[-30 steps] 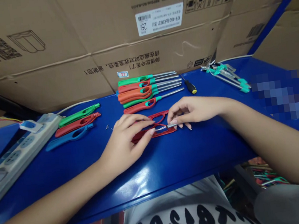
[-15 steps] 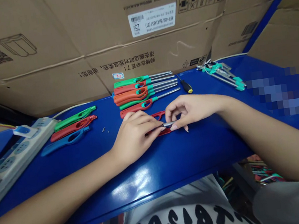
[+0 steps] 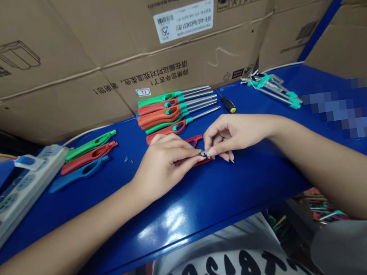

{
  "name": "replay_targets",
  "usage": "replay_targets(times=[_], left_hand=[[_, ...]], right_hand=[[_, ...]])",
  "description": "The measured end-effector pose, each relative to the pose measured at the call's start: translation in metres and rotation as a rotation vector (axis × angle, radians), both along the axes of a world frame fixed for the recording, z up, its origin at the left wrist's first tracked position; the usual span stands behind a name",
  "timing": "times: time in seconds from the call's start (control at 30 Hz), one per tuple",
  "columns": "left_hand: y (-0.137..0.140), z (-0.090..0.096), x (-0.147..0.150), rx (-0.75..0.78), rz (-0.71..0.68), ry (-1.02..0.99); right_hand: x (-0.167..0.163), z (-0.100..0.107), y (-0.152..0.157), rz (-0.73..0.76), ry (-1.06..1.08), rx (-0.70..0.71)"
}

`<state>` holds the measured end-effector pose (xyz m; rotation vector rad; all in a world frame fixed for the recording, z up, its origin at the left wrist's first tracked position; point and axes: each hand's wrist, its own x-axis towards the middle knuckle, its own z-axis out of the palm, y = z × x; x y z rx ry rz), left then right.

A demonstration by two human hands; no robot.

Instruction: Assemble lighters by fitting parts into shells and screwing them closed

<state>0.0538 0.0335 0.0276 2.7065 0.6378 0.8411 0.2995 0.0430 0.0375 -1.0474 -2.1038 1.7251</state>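
In the head view, my left hand (image 3: 168,160) is closed, its thumb and fingertips pinching a small dark-and-silver part (image 3: 203,153). From the other side, the thumb and forefinger of my right hand (image 3: 232,137) grip the same part, so the fingertips of both hands nearly meet. My fingers cover most of it, and its exact kind cannot be made out. Under and behind the hands lies a red lighter casing (image 3: 198,140), partly hidden. Just beyond my left hand is a row of assembled long-nosed lighters (image 3: 159,118) with metal tubes.
Green, red and blue lighter casings (image 3: 83,160) lie at left beside a white power strip (image 3: 24,190). Tiny screws (image 3: 126,159) are near them. A black-and-yellow screwdriver (image 3: 228,104) and several metal tubes with green ends (image 3: 273,87) lie behind. A cardboard wall (image 3: 69,94) bounds the back.
My fingertips have drawn closer together, and less of the silver part shows between them. My right fingers have shifted slightly. The view has moved a little.
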Motion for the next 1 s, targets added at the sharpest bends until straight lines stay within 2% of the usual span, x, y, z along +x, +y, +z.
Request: replay_targets(times=[0.17, 0.33, 0.53, 0.67, 1.0], left_hand=[[0.003, 0.002, 0.003, -0.124, -0.042, -0.073], [0.004, 0.0, 0.008, -0.272, -0.023, -0.073], [0.007, -0.011, 0.016, -0.154, 0.023, 0.057], [0.007, -0.017, 0.022, -0.132, 0.07, 0.151], [-0.003, -0.011, 0.019, -0.116, 0.054, 0.28]], right_hand=[[-0.001, 0.002, -0.002, -0.016, -0.04, 0.061], [0.001, 0.002, -0.001, 0.012, -0.097, 0.152], [0.006, -0.006, 0.006, 0.081, -0.216, 0.316], [0.007, -0.01, 0.01, 0.088, -0.283, 0.394], [0.002, -0.006, 0.006, 0.102, -0.319, 0.301]])
